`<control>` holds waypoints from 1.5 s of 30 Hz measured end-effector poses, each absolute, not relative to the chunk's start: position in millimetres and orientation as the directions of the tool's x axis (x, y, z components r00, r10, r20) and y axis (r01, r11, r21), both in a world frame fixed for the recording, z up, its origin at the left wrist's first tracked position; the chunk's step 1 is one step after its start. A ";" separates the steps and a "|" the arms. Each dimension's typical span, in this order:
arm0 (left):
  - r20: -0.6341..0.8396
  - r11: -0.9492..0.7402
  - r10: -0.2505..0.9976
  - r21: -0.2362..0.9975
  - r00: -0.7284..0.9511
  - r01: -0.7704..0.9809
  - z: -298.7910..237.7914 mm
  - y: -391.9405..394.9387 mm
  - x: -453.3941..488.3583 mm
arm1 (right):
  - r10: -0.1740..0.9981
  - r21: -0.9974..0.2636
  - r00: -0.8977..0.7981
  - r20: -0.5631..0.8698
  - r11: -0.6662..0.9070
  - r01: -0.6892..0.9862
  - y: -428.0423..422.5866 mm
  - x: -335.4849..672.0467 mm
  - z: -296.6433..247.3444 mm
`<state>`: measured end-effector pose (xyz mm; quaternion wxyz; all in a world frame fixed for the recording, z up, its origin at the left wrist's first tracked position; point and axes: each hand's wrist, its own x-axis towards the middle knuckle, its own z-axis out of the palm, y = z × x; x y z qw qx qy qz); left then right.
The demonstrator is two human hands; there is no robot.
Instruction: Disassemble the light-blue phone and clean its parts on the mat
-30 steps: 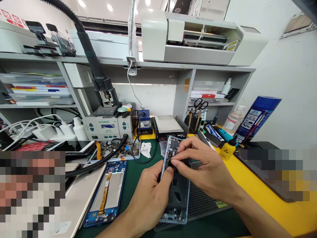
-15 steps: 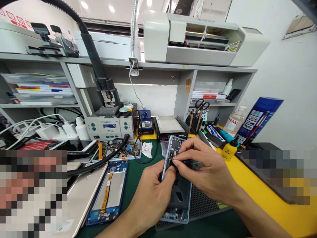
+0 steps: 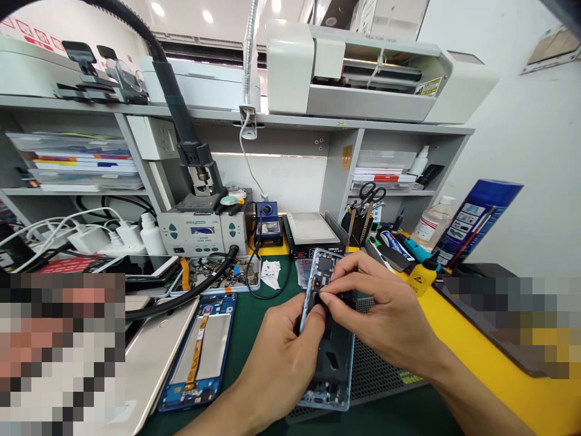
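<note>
1. The phone (image 3: 334, 342), its back off and inner parts exposed, is held tilted over the perforated pad (image 3: 381, 366); whether the pad is touched by its lower end cannot be told.
2. The phone is gripped along its left edge by the left hand (image 3: 285, 345), the thumb being laid over the inside.
3. The fingers of the right hand (image 3: 385, 303) are bunched at the board (image 3: 325, 264); whether anything is pinched between them cannot be told.
4. Delicate parts could be bent or torn if too much force were applied there.
5. The phone could be twisted or let slip, since it seems to be steadied mainly from one side.
6. The exact contact spot is covered by the fingertips, and the fingers under the phone are hidden.
7. Both forearms are cut off, and the lower left corner and far right are pixelated.
</note>
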<state>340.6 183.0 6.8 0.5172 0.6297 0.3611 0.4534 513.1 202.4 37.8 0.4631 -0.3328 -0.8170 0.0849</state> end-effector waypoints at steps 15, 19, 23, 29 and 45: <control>0.147 -0.155 0.938 0.988 0.313 0.000 9.8 186.0 338.4 | 0.620 -0.435 -0.462 0.635 0.780 0.449 198.7 515.3 42.2; 0.118 -0.123 0.936 0.992 0.332 -0.005 4.4 185.7 337.2 | 0.618 -0.449 -0.461 0.637 0.783 0.430 197.6 518.6 42.9; 0.114 -0.116 0.936 0.993 0.333 -0.015 1.9 187.4 336.5 | 0.594 -0.446 -0.446 0.670 0.802 0.398 197.4 520.5 41.5; 0.137 -0.138 0.934 0.990 0.331 -0.021 4.1 189.4 336.5 | 0.568 -0.450 -0.408 0.715 0.820 0.355 195.0 520.1 39.7; 0.007 0.036 0.955 0.990 0.296 -0.139 4.4 187.9 335.0 | 0.544 -0.455 -0.406 0.735 0.839 0.299 189.3 517.7 40.0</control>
